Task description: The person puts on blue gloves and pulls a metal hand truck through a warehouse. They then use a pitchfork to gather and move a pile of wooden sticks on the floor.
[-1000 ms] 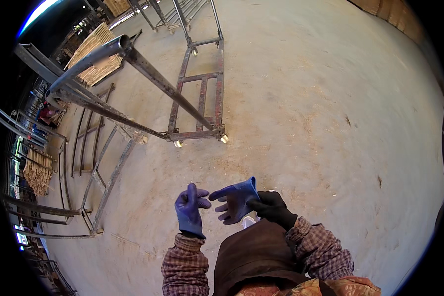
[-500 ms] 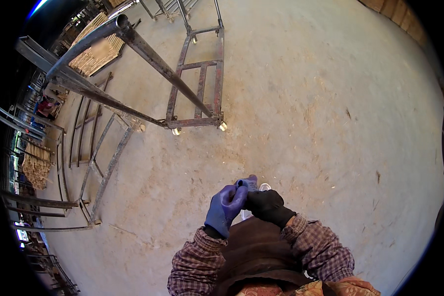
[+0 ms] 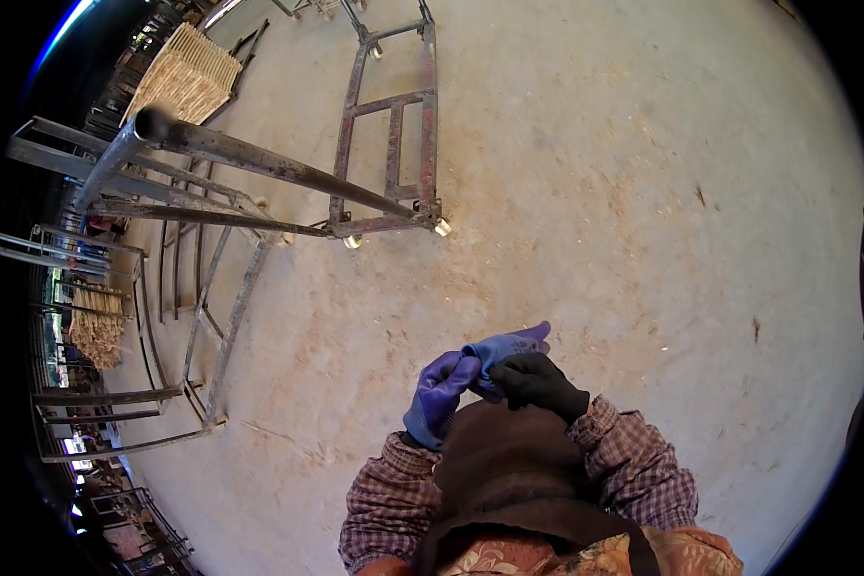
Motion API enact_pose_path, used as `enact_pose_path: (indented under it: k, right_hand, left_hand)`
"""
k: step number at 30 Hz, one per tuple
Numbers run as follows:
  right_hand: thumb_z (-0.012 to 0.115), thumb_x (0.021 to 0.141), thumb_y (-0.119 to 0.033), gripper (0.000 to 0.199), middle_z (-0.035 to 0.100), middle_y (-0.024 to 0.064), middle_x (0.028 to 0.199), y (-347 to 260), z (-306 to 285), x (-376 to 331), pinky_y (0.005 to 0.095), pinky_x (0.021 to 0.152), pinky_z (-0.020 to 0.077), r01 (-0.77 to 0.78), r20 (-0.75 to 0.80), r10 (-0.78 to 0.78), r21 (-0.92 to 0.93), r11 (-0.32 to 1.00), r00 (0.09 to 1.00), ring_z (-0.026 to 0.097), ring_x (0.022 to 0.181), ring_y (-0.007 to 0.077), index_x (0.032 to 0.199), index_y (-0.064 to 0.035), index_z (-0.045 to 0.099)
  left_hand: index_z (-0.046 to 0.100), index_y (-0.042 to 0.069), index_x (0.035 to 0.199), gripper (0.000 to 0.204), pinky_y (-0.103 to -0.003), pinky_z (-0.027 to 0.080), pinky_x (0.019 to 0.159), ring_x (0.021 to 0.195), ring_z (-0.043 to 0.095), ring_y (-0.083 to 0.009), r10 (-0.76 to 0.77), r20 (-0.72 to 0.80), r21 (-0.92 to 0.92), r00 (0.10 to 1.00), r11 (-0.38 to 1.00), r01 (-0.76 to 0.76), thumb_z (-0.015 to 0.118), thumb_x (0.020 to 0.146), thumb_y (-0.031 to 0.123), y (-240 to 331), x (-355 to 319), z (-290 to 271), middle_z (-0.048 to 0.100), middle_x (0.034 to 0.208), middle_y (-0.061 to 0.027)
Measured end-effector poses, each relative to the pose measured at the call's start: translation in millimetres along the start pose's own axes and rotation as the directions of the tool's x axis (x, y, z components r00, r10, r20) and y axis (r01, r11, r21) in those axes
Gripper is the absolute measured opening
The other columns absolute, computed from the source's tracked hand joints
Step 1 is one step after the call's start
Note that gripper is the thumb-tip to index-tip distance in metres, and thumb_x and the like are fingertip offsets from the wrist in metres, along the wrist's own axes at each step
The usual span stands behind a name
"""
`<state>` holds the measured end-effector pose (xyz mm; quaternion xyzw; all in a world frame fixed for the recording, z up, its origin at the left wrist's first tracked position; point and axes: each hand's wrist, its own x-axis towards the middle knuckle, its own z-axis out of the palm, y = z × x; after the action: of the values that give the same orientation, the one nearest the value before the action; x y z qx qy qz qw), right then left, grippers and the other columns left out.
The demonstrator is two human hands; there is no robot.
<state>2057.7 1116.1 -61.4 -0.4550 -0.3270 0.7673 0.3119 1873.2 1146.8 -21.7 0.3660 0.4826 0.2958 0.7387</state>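
My left hand (image 3: 439,396) wears a purple-and-blue work glove, its fingers closed on the cuff of a second, matching glove (image 3: 511,349). That loose glove stretches away to the right, its purple fingertips pointing up and right. On its near side my right hand (image 3: 540,384), in a thin black glove, pinches the same cuff. Both hands are close together in front of my dark brown apron (image 3: 509,451). The right fingertips are partly hidden by the blue cuff. Checked sleeves cover both forearms.
A rusty metal cart (image 3: 394,144) on small wheels stands ahead, its tubular handle (image 3: 278,168) rising toward me at the left. More metal frames (image 3: 230,326) stand on the left. Stacked wood strips (image 3: 187,72) lie at the far left. Concrete floor (image 3: 643,240) spreads around, with bits of debris.
The loose glove has come further into view, now stretched out to the right between my hands. My right hand has moved slightly right. The view has shifted, so the cart handle appears further left.
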Motion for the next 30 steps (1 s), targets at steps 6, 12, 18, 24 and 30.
enact_pose_path:
  k: [6,12,18,24,30]
  right_hand:
    - [0.064,0.091,-0.038,0.033,0.060,0.0024,0.065,-11.5,-7.9,16.8,0.0251,0.051,0.0452,-0.009,0.026,0.014,-0.182,0.983,1.000,0.057,0.056,0.0087,0.083,-0.0060,0.067]
    - [0.059,0.095,-0.030,0.028,0.063,0.0044,0.067,21.2,-13.3,38.1,0.0252,0.056,0.0483,0.015,-0.124,0.012,0.214,0.977,0.992,0.061,0.059,0.0124,0.091,-0.0024,0.065]
    - [0.058,0.095,-0.022,0.023,0.064,0.0056,0.083,18.2,32.0,49.9,0.0264,0.067,0.0499,0.145,-0.368,-0.112,0.063,0.987,0.923,0.062,0.073,0.0131,0.098,0.0002,0.062]
    - [0.057,0.092,-0.008,0.014,0.065,0.0115,0.095,-21.6,99.8,61.6,0.0313,0.078,0.0508,0.635,-0.155,-0.720,-0.374,0.677,0.676,0.063,0.088,0.0199,0.103,0.0003,0.062]
    - [0.053,0.095,-0.021,0.013,0.062,0.0115,0.081,-19.3,193.6,124.6,0.0384,0.068,0.0503,0.485,-0.015,-0.610,-0.591,0.644,0.792,0.063,0.077,0.0296,0.096,-0.0108,0.061]
  left_hand:
    - [0.064,0.001,0.090,0.022,-0.025,0.046,0.070,0.076,0.054,-0.0077,0.033,0.034,0.214,0.999,0.976,-0.039,0.057,0.096,0.021,-4.5,11.4,-14.1,0.064,0.080,-0.0004]
    - [0.064,0.000,0.092,0.024,-0.027,0.047,0.076,0.079,0.058,-0.0103,-0.004,0.118,0.243,0.993,0.970,-0.025,0.056,0.097,0.021,6.1,9.7,-51.4,0.069,0.085,-0.0056]
    - [0.061,-0.002,0.100,0.026,-0.029,0.049,0.075,0.077,0.065,-0.0165,-0.060,0.171,0.247,0.983,0.969,0.016,0.054,0.098,0.023,5.7,6.7,-96.3,0.068,0.083,-0.0106]
    - [0.062,-0.001,0.099,0.025,-0.029,0.051,0.069,0.071,0.064,-0.0156,-0.041,0.276,0.238,0.960,0.971,-0.027,0.055,0.098,0.023,34.0,8.9,-153.0,0.066,0.080,-0.0083]
    - [0.063,-0.001,0.101,0.024,-0.028,0.051,0.067,0.068,0.065,-0.0158,-0.010,0.363,0.249,0.932,0.965,-0.087,0.058,0.096,0.022,70.6,-0.7,-225.5,0.068,0.077,-0.0085]
